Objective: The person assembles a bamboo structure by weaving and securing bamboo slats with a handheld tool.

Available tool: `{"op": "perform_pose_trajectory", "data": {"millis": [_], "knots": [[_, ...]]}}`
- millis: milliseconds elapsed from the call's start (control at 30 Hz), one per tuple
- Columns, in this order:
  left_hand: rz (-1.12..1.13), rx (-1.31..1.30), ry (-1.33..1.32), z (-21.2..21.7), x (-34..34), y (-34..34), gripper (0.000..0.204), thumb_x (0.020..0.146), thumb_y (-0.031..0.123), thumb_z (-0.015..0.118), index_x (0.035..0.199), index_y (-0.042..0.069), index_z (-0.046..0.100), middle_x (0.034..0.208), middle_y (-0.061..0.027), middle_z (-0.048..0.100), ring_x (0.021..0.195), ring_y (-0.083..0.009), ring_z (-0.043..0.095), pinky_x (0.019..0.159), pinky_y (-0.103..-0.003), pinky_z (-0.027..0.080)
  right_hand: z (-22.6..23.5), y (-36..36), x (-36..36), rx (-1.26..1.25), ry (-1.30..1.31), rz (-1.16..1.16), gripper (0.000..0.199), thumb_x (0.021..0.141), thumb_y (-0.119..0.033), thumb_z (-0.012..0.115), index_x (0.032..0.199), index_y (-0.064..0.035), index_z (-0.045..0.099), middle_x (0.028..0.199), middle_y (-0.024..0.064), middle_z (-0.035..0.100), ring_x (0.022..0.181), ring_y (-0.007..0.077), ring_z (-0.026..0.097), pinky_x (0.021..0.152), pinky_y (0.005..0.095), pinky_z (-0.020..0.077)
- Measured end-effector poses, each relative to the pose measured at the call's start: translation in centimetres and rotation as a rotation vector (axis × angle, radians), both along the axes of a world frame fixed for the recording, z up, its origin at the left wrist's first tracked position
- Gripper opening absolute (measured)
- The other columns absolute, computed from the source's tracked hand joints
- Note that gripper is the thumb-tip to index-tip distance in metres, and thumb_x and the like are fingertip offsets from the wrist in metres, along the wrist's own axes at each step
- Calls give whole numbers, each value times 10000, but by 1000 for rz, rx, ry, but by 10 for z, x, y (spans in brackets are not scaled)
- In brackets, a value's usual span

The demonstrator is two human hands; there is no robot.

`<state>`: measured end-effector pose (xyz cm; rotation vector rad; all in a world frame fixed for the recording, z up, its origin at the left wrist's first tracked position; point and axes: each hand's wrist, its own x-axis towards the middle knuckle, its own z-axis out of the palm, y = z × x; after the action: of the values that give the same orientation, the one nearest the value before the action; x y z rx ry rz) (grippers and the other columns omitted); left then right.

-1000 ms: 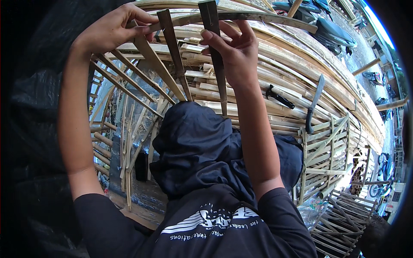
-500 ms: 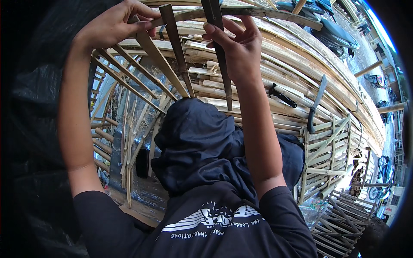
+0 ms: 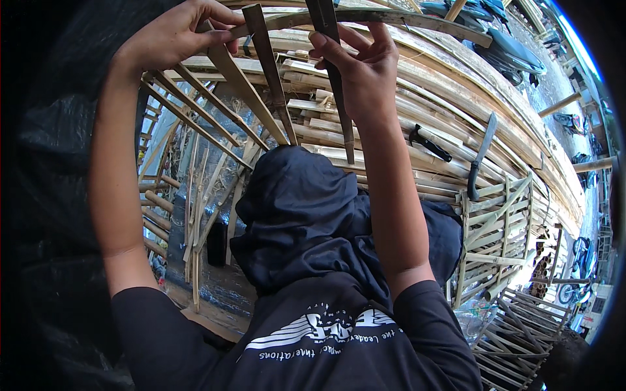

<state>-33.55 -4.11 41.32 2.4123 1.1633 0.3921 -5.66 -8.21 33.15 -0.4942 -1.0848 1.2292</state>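
Observation:
A long bamboo strip (image 3: 417, 24) runs crosswise along the top of the view, with several bamboo slats fanning from it toward my lap. My left hand (image 3: 179, 39) is closed around the left end of the strip, beside a pale slat (image 3: 244, 88). A darker slat (image 3: 266, 68) crosses the strip between my hands. My right hand (image 3: 365, 72) pinches another dark slat (image 3: 329, 49) where it meets the strip; the thumb lies on its near face and the fingers reach behind. Dark cloth (image 3: 297, 202) covers my legs, just below the slats' lower ends.
Many split bamboo lengths (image 3: 450, 78) lie stacked ahead and to the right. On them rest a long-bladed knife (image 3: 482, 153) and a black-handled tool (image 3: 430, 143). A slatted bamboo frame (image 3: 495, 225) is at right; loose thin strips (image 3: 195, 228) lie at left. Motorcycles (image 3: 512, 52) stand beyond.
Both hands keep the same hold. The lower ends of the slats have shifted very slightly up and to the right.

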Motion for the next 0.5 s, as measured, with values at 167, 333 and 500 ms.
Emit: {"op": "perform_pose_trajectory", "data": {"millis": [167,333,500], "knots": [[9,29,16,-1,3,-3,337,979,274,622,1194,30,533,980,-111,705,965,-186,693,923,-366,540,-21,18,-1,92,15,-119,390,813,2,798,1120,13,558,1003,198,710,818,243,742,653,303,625],[10,7,-9,-2,2,-4,308,985,252,617,1188,36,534,992,-120,708,973,-204,701,916,-375,546,-17,14,2,117,-11,-69,348,819,14,786,1105,36,589,1005,181,717,834,232,739,684,303,627],[-17,9,-13,-3,0,-4,282,990,221,615,1184,37,526,997,-126,708,977,-211,703,926,-384,547,-15,10,6,67,-42,-39,333,811,14,792,1105,1,634,1023,158,728,878,232,742,715,311,621]]}}
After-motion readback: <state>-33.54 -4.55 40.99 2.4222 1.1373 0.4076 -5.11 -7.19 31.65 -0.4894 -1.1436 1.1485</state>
